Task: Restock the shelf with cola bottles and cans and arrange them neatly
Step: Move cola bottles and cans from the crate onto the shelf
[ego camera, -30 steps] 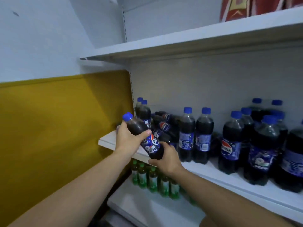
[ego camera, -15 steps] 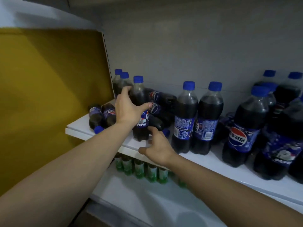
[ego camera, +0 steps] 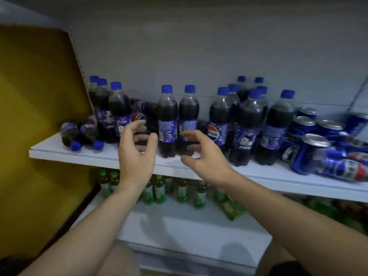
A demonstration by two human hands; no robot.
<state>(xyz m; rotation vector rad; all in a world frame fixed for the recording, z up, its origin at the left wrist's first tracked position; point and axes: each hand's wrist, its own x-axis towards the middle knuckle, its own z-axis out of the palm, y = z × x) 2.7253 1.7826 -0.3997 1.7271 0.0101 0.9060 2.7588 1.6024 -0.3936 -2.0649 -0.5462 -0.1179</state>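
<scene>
Two hands are hovering before the white shelf [ego camera: 95, 156] in the head view, and we are seeing both of them empty. Our left hand [ego camera: 137, 156] is hanging in front of the gap between a left group of upright cola bottles [ego camera: 119, 112] and a centre pair of upright bottles [ego camera: 167, 120]; its fingers are loosely curved and parted, gripping nothing. Our right hand [ego camera: 207, 156] is floating just right of that pair, fingers likewise spread and curled around air. We cannot tell whether any fingertip is touching a bottle.

Cola is sitting all along this shelf. Near the left edge, two small bottles [ego camera: 79, 134] are lying on their sides with their blue caps pointing outward. Behind the left hand, more lying bottles [ego camera: 139, 110] are showing their labels. To the right, a cluster of upright bottles [ego camera: 247, 124] is crowding together, and beyond it blue cola cans [ego camera: 304, 124] are standing, with tipped cans [ego camera: 346, 170] lying at the front edge.

Below, green bottles [ego camera: 159, 192] are lining a lower shelf [ego camera: 189, 232]. A yellow panel [ego camera: 39, 116] is closing off the left side.
</scene>
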